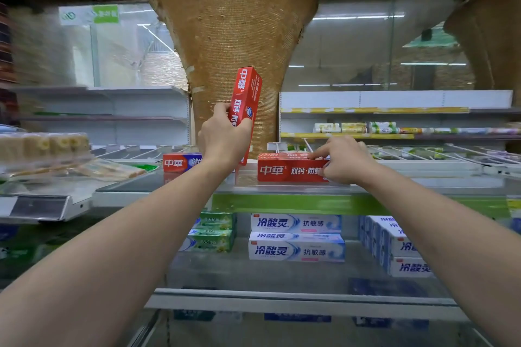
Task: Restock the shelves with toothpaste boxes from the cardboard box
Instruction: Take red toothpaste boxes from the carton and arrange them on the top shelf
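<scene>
Head view, the only one given. A red toothpaste box (245, 96) is gripped low down by the left hand (222, 141), fingers and thumb wrapped round its lower part. The box is held near upright, long axis running up and slightly right, top end free in front of the woven column (231, 36). Its lower end is hidden behind the hand, just above the top shelf (282, 190).

A second red box (290, 169) lies flat on that shelf, long axis left to right, label facing out. It is pinched at its right end by the right hand (346, 160), index finger laid along the top edge, the other fingers curled against the front. Whether another box sits stacked beneath or behind cannot be told.

Key relation: the upright box stands just left of the lying box, roughly at right angles to it. To match the row it would probably need tipping to horizontal; the left hand is nearer to the gap. A red-and-blue box (180, 162) lies further left on the same shelf, partly hidden by the left wrist.

Below, white-and-blue boxes (296, 236) and green boxes (214, 231) are stacked on the lower shelf (282, 294). The cardboard box is not seen.
</scene>
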A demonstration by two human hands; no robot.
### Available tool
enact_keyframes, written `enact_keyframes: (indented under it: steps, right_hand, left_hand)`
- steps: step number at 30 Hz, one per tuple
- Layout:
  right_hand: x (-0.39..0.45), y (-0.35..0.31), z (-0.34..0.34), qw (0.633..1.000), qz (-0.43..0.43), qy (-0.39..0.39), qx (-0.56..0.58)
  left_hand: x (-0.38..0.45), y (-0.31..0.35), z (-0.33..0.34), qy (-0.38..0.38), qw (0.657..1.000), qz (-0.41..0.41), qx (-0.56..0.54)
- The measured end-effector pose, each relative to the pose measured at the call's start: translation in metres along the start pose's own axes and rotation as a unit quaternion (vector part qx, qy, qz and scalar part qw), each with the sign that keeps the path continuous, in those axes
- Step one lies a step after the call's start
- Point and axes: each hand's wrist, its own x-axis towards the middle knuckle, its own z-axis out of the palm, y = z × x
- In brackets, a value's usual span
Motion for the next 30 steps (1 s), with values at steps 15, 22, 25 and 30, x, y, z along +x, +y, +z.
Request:
enact_keyframes:
  steps: [15, 22, 25, 30]
  right_hand:
    - [-0.012, 0.040, -0.010, 0.990, -0.010, 0.020, 0.139]
    - [-0.028, 0.052, -0.016, 0.988, 0.001, 0.046, 0.149]
    - [-0.033, 0.054, -0.018, 0.985, 0.014, 0.060, 0.163]
    - [-0.038, 0.055, -0.023, 0.981, 0.025, 0.074, 0.175]
  left_hand:
    - [-0.023, 0.027, 0.017, -0.152, 0.985, 0.083, 0.024]
    - [-0.031, 0.033, 0.012, -0.225, 0.972, 0.066, -0.006]
    - [-0.031, 0.037, 0.010, -0.260, 0.964, 0.055, -0.010]
    - [-0.030, 0.051, 0.006, -0.299, 0.953, 0.046, 0.012]
